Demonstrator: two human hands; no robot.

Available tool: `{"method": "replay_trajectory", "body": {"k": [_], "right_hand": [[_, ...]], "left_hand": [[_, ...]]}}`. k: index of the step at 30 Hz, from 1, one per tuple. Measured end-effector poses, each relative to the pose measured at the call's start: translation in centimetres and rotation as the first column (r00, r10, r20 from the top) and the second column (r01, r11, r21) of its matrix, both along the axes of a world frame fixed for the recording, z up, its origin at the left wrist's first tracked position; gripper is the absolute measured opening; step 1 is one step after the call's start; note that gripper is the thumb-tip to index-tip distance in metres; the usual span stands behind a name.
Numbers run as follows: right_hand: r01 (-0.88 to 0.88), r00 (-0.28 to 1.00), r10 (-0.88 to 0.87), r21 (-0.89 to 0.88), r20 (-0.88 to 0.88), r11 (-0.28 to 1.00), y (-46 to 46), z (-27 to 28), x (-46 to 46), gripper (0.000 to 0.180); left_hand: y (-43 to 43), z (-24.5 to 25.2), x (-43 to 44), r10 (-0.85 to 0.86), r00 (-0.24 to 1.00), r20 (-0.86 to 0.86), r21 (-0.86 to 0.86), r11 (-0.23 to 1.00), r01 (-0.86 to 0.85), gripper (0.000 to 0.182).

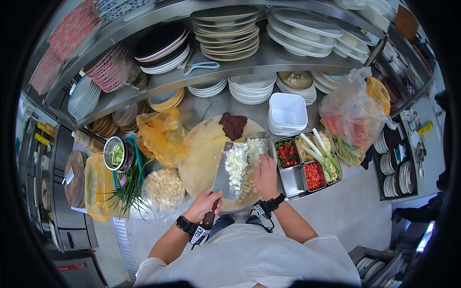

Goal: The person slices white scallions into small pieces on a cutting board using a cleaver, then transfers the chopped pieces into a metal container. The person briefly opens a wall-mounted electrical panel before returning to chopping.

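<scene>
My left hand (205, 205) grips the dark wooden handle of a cleaver (220, 176). The broad blade lies over a round chopping board (200, 144) and bears a heap of chopped white scallion (236, 165). My right hand (266, 178) is just right of the blade, its fingertips at the near end of a small metal container (257, 135) of finer white pieces. Whether those fingers grip its rim or touch only the pieces, I cannot tell. Loose bits lie on the board under my right hand. A dark red-brown lump, perhaps a crumpled cloth (233, 126), sits at the board's far edge.
Right of the board stands a divided metal tray (291, 180) with chopped red and green peppers and whole scallion stalks (318, 151). White plastic tubs (288, 111) stand behind it. Bagged garlic cloves (164, 187) and green chives (131, 192) lie left. A plate-laden steel shelf (245, 70) overhangs the back.
</scene>
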State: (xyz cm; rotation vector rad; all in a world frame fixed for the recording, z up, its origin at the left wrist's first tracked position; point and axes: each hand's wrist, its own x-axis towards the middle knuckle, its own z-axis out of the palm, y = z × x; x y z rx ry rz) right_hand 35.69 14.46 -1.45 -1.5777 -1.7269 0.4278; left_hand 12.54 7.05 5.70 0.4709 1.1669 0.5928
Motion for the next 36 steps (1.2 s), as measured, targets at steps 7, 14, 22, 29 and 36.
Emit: {"method": "replay_trajectory", "body": {"k": [7,14,22,29,36], "right_hand": [[-0.272,0.951,0.28,0.082,-0.13,0.959,-3.3,1.2,-2.8,0.084],[-0.241,0.918,0.192,-0.106,-0.346,0.965,-1.2,-0.1,-4.8,0.089],[-0.131,0.953,0.098,-0.099,-0.286,0.986,2.0,-3.6,-5.9,0.086],[0.116,0.934,-0.157,-0.142,-0.32,0.983,6.4,-5.8,-5.2,0.077],[0.159,0.866,-0.219,-0.168,-0.45,0.973,7.2,-4.6,-2.5,0.069]], "left_hand": [[3.1,0.8,1.7,-0.091,0.991,-0.102,-0.005,0.996,0.091,0.018],[5.5,1.5,1.9,-0.166,0.971,-0.17,0.041,0.984,0.175,0.021],[7.2,3.0,1.6,-0.291,0.906,-0.308,0.042,0.947,0.318,0.023],[6.8,4.0,0.7,-0.338,0.881,-0.33,0.04,0.928,0.371,0.023],[4.9,3.4,-1.6,-0.25,0.878,-0.407,0.108,0.942,0.318,0.022]]}}
